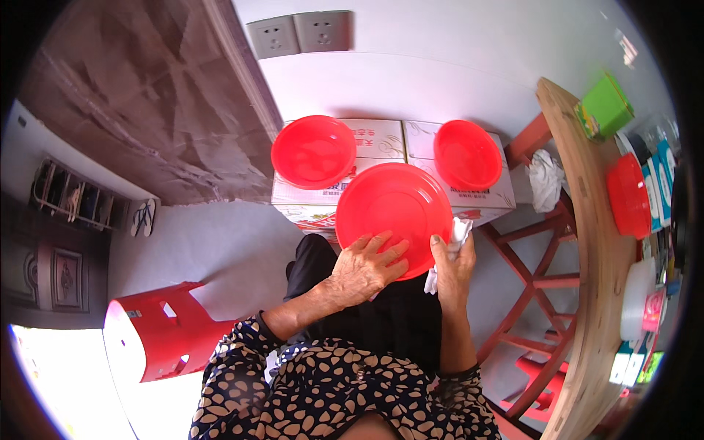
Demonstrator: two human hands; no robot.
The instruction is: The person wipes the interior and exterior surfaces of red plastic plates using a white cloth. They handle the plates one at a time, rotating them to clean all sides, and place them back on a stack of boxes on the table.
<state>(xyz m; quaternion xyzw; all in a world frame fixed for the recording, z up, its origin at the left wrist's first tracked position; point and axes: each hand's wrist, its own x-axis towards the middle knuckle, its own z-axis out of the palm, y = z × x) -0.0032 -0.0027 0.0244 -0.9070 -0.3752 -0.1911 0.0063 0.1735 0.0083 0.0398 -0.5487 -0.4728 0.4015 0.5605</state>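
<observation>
A red plastic basin [394, 205] is held upside down over my lap, its round bottom facing up. My left hand [364, 268] lies flat on its near edge with fingers spread on the red surface. My right hand [453, 268] grips the basin's right rim, and a white cloth [460, 233] is bunched in that hand against the rim. Two more red basins stand open side up on cardboard boxes beyond: one at the left [314, 152], one at the right [467, 155].
Two white cardboard boxes [381, 139] stand against the white wall. A round wooden table [598, 249] on red legs curves along the right, holding a green box [605, 106], a red lid and packages. A red plastic stool [158, 334] lies at lower left.
</observation>
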